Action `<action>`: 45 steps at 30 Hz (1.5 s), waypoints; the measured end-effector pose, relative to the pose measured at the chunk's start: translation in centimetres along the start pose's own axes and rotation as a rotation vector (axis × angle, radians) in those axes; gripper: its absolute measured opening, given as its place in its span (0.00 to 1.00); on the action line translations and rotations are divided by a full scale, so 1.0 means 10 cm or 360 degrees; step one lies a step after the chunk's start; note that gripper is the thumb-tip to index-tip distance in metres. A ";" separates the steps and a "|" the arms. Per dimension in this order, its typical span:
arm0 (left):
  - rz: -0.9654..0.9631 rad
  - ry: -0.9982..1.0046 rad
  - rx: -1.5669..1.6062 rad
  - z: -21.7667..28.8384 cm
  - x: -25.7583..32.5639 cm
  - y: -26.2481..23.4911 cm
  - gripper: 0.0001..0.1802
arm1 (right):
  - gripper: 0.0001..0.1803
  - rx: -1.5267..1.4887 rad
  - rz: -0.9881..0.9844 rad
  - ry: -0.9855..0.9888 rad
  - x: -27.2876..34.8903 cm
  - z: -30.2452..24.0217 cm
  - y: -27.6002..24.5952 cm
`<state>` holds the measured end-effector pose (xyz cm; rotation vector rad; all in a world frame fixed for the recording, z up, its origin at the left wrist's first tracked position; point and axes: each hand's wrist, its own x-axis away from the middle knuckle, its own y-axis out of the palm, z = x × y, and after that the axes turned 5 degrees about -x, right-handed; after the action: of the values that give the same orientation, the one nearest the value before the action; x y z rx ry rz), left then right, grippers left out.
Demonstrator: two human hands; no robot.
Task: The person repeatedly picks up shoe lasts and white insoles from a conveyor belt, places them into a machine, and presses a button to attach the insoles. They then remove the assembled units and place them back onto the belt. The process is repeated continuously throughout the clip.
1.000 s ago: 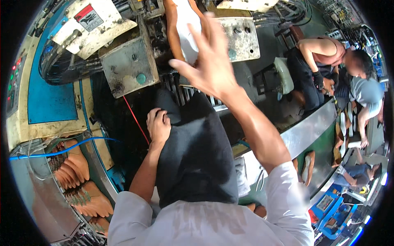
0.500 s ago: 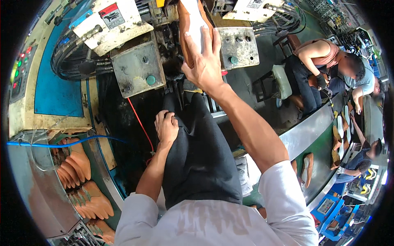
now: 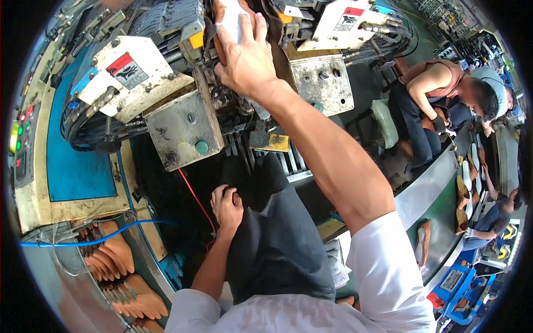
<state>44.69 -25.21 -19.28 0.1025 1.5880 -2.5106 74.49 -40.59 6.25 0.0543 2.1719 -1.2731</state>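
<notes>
Shoe (image 3: 231, 15): beneath spread fingers of right hand (image 3: 248, 62), apparently touching, though partly hidden; now lying deeper in machine (image 3: 180, 127) than half a second ago.

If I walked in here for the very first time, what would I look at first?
Probably the big right hand at the top, its fingers spread over what looks like a brown shoe with a white bottom. Around it stands a grimy machine, with a bright blue panel at the left. Rows of orange-brown shoe shapes, at the lower left, might catch your eye too.
</notes>
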 end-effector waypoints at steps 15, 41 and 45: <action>-0.0129 0.0085 -0.0057 0.13 -0.06 0.01 0.15 | 0.47 -0.0020 0.0093 -0.0006 -0.19 -0.07 -0.24; -0.0683 0.1451 0.0373 2.07 1.15 0.44 0.12 | 0.31 0.1085 0.0281 0.2040 8.42 0.16 -3.54; -0.0875 0.1310 0.0527 2.16 1.12 0.56 0.10 | 0.37 0.0919 0.0040 0.3228 9.94 -0.91 -4.09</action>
<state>35.35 -48.18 -16.58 0.9757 1.5445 -3.4269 -23.96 -81.17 -10.76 2.4978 2.7649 -2.0866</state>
